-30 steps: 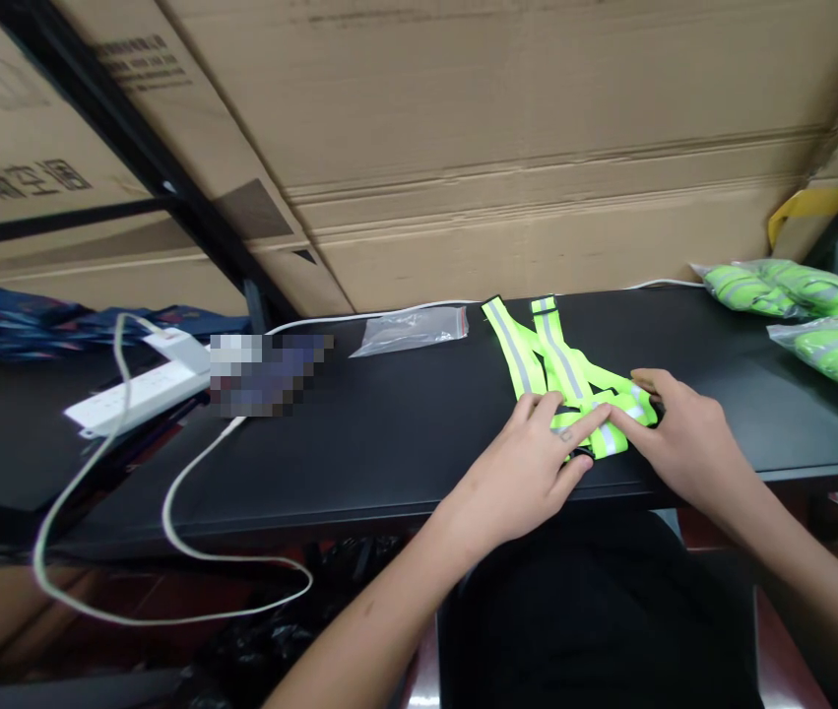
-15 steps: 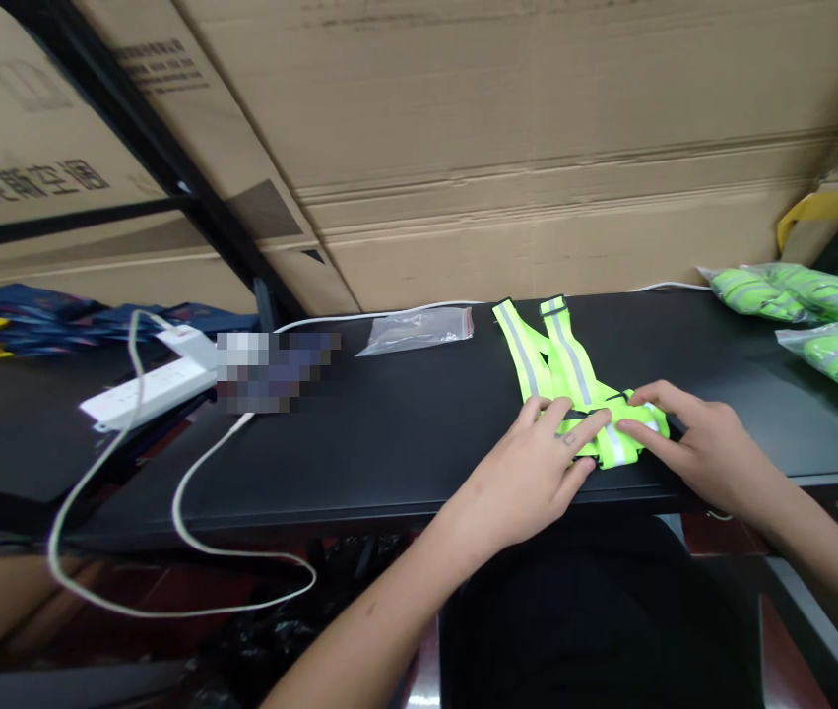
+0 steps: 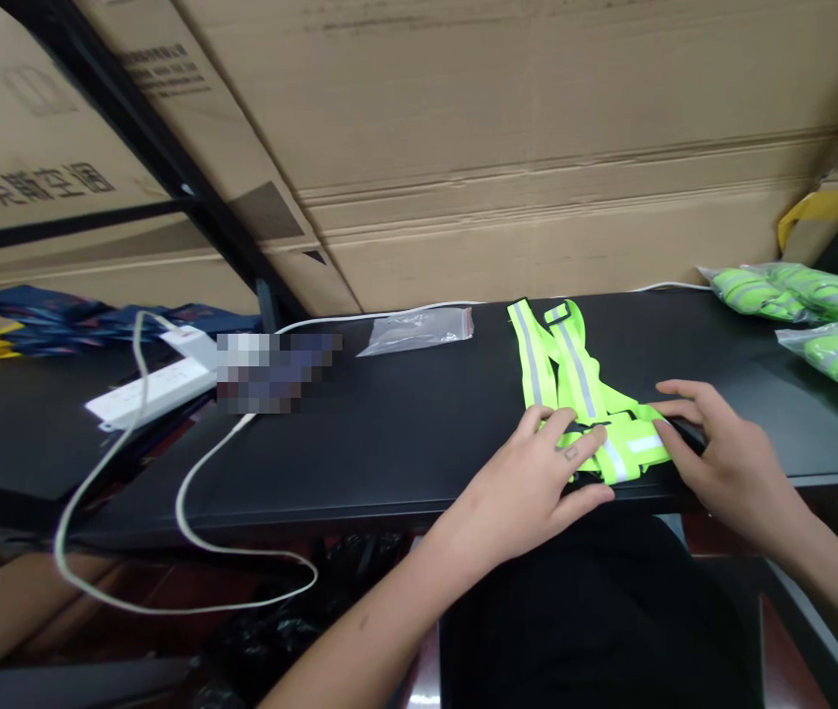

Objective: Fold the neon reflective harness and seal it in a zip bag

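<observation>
A neon yellow-green reflective safety harness vest (image 3: 573, 394) lies flat on the black table, its silver-striped straps running away from me. My left hand (image 3: 529, 483) rests on the near folded part of the vest with its fingers spread, covering some of the webbing. My right hand (image 3: 729, 463) is at the vest's right end, with its fingertips and thumb against the band and a black strap piece. Neither hand visibly grips the vest.
Bagged neon vests (image 3: 832, 330) are piled at the table's right end. An empty-looking clear plastic bag (image 3: 419, 332) lies behind the vest. At left are a white power strip (image 3: 153, 392), its cable (image 3: 182, 502), and a blurred patch (image 3: 271, 372). Cardboard sheets (image 3: 507, 128) stand behind.
My right hand has moved rightward, away from my left hand, and its fingers have come off the middle of the vest. The vest's near band now lies more spread out.
</observation>
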A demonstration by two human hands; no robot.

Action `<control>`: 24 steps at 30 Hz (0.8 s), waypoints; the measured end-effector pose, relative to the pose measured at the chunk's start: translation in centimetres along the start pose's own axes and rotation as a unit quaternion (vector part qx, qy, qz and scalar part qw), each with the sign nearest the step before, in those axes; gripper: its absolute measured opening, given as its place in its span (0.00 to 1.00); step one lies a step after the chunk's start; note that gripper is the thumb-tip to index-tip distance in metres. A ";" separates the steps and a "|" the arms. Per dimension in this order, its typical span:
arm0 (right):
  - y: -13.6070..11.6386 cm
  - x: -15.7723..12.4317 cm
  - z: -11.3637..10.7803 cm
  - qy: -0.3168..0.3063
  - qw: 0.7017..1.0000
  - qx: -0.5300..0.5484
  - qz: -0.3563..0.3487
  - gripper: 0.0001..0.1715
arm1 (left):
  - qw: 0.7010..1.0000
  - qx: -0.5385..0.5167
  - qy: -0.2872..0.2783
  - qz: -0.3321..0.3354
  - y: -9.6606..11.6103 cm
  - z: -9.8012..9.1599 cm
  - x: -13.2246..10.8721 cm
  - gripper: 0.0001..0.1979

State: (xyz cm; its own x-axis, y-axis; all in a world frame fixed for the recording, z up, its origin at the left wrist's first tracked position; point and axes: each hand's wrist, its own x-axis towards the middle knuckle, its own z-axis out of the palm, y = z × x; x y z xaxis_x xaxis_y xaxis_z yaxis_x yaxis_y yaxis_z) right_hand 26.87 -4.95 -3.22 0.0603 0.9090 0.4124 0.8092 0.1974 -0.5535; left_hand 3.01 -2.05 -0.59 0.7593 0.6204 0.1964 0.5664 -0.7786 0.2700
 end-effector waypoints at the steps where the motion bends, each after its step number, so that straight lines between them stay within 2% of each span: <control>1: -0.1 0.1 0.1 0.009 0.999 0.022 0.033 0.20 | 1.000 0.001 0.001 -0.001 0.0 0.0 0.0 0.26; 5: -1.1 0.4 0.5 0.061 0.985 0.125 0.099 0.15 | 1.000 0.002 0.007 -0.006 0.1 0.1 0.0 0.25; 8: -2.3 0.3 0.9 0.110 0.985 0.102 0.088 0.10 | 1.000 0.002 0.009 -0.011 0.2 0.1 0.2 0.26; 11: -3.3 -0.1 1.3 0.170 0.985 -0.005 0.023 0.05 | 1.000 0.011 0.022 -0.015 0.4 0.4 0.4 0.27; 14: -3.5 -0.3 1.7 0.199 0.972 -0.061 -0.110 0.06 | 0.999 0.018 0.043 -0.024 0.7 0.6 0.7 0.24; 16: -3.3 -0.3 2.0 0.186 0.956 -0.047 -0.221 0.10 | 0.998 0.014 0.051 -0.031 0.8 0.8 0.8 0.21; 19: -2.8 -0.1 2.0 0.111 0.931 -0.028 -0.347 0.16 | 0.998 0.001 0.060 -0.029 0.8 0.9 0.9 0.18; 21: -2.7 -0.1 1.7 0.050 0.928 -0.035 -0.369 0.18 | 0.997 -0.007 0.068 -0.023 0.8 0.9 0.8 0.17; 24: -2.5 -0.3 1.0 -0.026 0.935 -0.054 -0.350 0.22 | 0.997 -0.021 0.077 -0.017 0.6 0.8 0.6 0.16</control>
State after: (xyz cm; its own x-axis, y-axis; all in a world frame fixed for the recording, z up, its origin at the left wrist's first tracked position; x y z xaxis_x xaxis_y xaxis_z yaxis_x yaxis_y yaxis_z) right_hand 24.26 -5.38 -2.67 -0.5323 0.5877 0.6093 0.6941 0.7150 -0.0833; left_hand 4.12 -2.24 -1.08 0.6799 0.6559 0.3280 0.5745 -0.7544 0.3176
